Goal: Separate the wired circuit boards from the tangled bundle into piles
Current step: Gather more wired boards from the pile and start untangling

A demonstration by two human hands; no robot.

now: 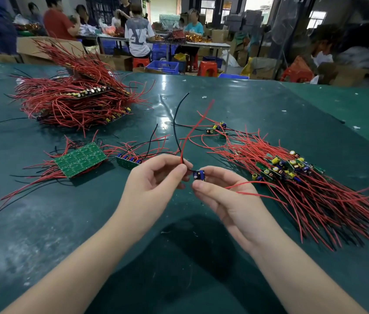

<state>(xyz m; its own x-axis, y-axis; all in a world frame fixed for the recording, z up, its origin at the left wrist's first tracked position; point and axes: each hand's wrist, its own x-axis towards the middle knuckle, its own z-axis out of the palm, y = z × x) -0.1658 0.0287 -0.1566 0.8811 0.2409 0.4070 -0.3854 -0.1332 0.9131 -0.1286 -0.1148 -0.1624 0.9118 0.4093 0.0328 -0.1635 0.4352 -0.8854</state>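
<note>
My right hand (224, 196) pinches a small circuit board (199, 175) with a blue part on it, held above the green table. Red wires trail from the board to the right. My left hand (154, 186) pinches the board's red and black wires (184, 141), which rise upward from my fingertips. A tangled bundle of boards and red wires (292, 177) lies to the right. On the left lie a green board panel (80, 159) face down and a narrow strip of boards (129, 160).
A tall heap of red-wired boards (77, 96) stands at the back left of the green table (179, 257). A few loose boards (217, 128) lie beyond my hands. People sit at other tables behind, among boxes, blue crates and red stools.
</note>
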